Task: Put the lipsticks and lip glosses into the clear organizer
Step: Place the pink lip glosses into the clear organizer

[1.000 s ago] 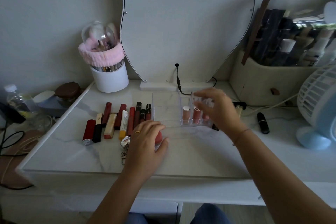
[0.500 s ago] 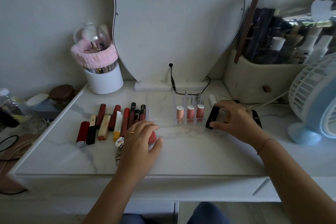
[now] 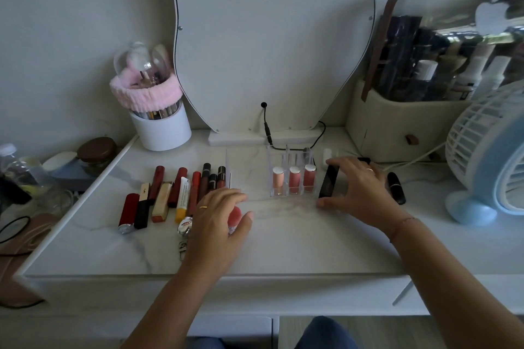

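Lipsticks and lip glosses (image 3: pixel 175 193) in red, black and cream cases lay in a tight row on the left of the white marble-patterned tabletop (image 3: pixel 283 244), well apart from the clear acrylic organizer (image 3: pixel 287 154). Three pink glosses (image 3: pixel 294 183) stood upright in its front compartments.

Just beside the organizer's right wall lay a black rectangular lipstick tube (image 3: pixel 329 181). The right hand (image 3: pixel 361 188) arched over it, forefinger curled at the far end and thumb at the near end. This looked like an end-to-end pinch, with the tube not lifted. The left hand (image 3: pixel 218 221) lay loosely on a rounded pink-red item (image 3: pixel 236 214), fingers relaxed and not plainly gripping.

The step in hand seemed to be picking up the black tube. A pinch across its long sides would probably serve better. It could then be stood on end and lowered straight into a free compartment behind the glosses without knocking them. A black round lipstick (image 3: pixel 396 188) waited to the right
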Demonstrator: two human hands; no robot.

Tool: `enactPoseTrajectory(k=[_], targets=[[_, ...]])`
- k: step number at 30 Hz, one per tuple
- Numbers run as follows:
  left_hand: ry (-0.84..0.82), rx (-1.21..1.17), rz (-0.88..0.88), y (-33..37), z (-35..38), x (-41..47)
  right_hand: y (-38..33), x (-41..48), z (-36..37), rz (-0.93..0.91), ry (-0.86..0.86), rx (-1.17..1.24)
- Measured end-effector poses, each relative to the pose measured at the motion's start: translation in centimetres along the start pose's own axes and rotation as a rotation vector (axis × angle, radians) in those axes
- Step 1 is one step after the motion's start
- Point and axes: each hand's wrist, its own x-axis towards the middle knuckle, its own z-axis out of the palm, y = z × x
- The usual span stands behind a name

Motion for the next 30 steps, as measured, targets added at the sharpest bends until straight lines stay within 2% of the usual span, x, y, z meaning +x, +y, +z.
enactPoseTrajectory(k=[3,6,10,17,20,26,30], targets=[[0.011,-0.108,0.036,2.0,-0.7,1.0,-0.6,-0.8,-1.0,-0.100,0.083,0.158],[-0.076,-0.257,0.071,4.9,-0.9,2.9,-2.1,-1.6,-1.9,-0.192,0.134,0.301],[-0.289,-0.456,-0.067,7.9,-0.6,6.6,-4.7,-2.1,-2.2,-0.341,0.181,0.375],[-0.447,-0.817,-0.254,8.3,-0.5,10.6,-6.6,-1.8,-2.2,-0.414,0.196,0.469],[-0.381,-0.880,-0.262,7.6,-0.5,11.6,-5.9,-1.6,-1.8,-0.367,0.178,0.498],[-0.179,-0.867,-0.289,6.1,-1.6,15.1,-3.3,-1.3,0.6,-0.089,0.157,0.406],[-0.154,-0.800,-0.288,5.6,-1.0,16.9,-2.7,-1.1,2.5,0.033,0.169,0.477]])
